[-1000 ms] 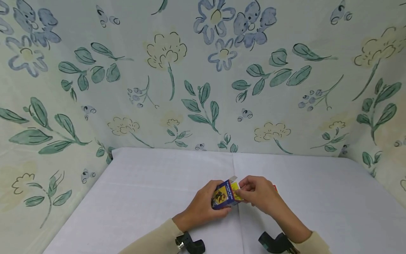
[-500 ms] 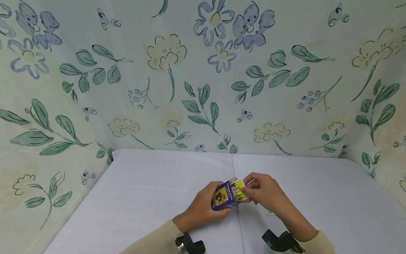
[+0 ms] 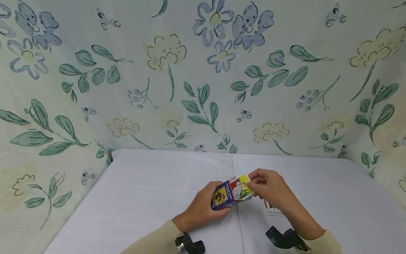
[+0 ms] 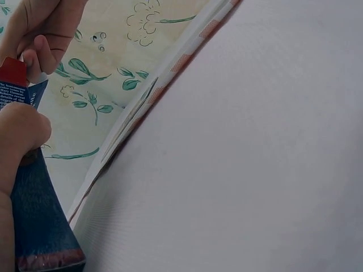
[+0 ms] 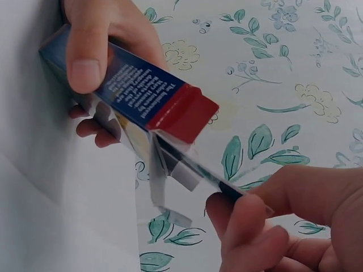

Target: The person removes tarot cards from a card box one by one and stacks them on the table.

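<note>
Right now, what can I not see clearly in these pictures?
Head: part of the loose card, behind the right hand.
Left wrist: part of the left hand, cut off by the left edge.
Right wrist: small print on the box, blurred; what remains inside, hidden by its walls.

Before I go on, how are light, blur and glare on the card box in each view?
Head: brightest, fairly even light; the Universal Waite card box shows clear colours but soft lettering; left wrist: dimmer, the box's blue body dark; right wrist: also dim, white tablecloth shaded beside the box, blurb text slightly blurred; no strong glare in any view.
</note>
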Available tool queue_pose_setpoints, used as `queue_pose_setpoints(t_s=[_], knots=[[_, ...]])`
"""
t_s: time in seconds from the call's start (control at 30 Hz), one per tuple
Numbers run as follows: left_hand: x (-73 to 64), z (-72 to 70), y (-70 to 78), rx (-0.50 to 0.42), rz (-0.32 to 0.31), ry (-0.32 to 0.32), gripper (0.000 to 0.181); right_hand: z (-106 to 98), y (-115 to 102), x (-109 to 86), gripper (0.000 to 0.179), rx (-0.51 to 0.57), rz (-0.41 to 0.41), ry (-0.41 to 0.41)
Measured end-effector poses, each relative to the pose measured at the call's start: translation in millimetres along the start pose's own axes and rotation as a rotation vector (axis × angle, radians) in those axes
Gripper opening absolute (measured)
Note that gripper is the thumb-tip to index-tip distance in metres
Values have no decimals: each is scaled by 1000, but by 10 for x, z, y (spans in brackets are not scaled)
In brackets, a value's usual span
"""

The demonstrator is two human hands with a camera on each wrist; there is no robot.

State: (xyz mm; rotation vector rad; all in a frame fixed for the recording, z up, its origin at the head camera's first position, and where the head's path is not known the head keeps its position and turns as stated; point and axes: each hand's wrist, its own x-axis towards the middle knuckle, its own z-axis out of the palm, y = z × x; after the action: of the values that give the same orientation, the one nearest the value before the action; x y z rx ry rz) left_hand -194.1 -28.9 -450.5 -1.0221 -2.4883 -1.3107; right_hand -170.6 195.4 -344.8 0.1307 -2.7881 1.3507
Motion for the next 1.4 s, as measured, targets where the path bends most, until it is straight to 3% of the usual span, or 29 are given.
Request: queue_pose_setpoints(t_s=[0.37,0.6,1.13,1.4], knots=[[6,13,-12,17,11,13,67,-131,11,-12,24,-33,-10,92],[3,10,-9,10,8,13,68,-214,28,-12,24,-30,-11,107],[9,13,6,19,-10,15,68,-437,31,-34,38,92,-17,218],[17,21,4,12,-33,14,68,-507,47,-29,42,118,-6,214]])
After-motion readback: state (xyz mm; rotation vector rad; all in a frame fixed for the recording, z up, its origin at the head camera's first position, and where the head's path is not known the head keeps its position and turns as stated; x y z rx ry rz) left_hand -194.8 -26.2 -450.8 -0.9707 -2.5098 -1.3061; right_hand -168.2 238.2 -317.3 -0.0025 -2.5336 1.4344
